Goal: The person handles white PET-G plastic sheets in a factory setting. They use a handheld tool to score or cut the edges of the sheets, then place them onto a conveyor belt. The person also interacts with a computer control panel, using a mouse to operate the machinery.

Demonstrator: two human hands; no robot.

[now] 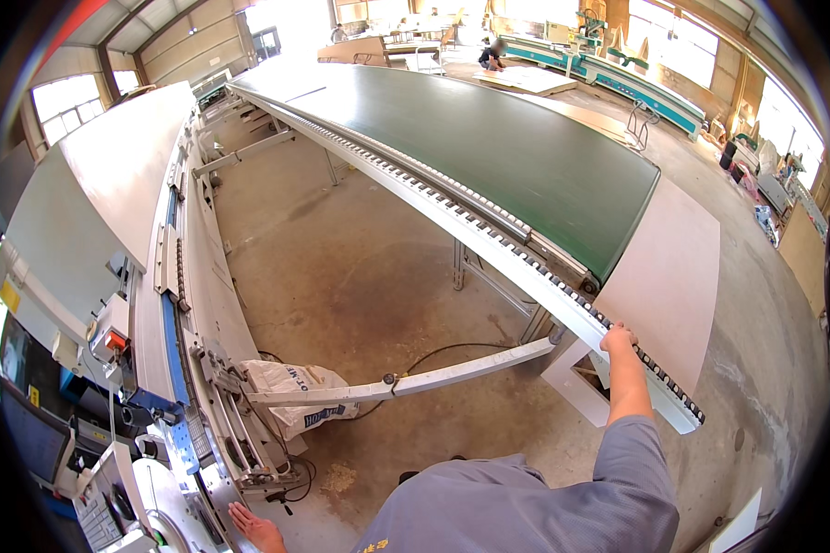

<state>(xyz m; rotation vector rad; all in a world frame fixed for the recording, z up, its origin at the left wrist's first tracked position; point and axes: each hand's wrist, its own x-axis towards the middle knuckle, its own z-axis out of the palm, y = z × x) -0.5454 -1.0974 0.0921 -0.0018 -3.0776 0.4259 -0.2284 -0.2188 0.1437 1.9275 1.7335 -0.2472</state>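
Note:
My right arm reaches forward, and my right hand (620,338) is closed over the top of a long white roller rail (526,273) with a row of dark rollers along its upper edge. Its fingertips are partly hidden behind the rail. Beyond the rail lies a wide green conveyor belt (489,138). Low at the left, my left hand (256,528) is open, fingers stretched out, beside the metal end of a long machine (214,493). Whether it touches the metal I cannot tell.
A pale crossbar (415,379) joins machine and rail near the floor, with a white sack (290,392) behind it. A black cable (424,355) runs across the concrete. A pale board (669,258) extends past the belt's end. A keyboard (100,516) sits lower left; a person (492,57) crouches far off.

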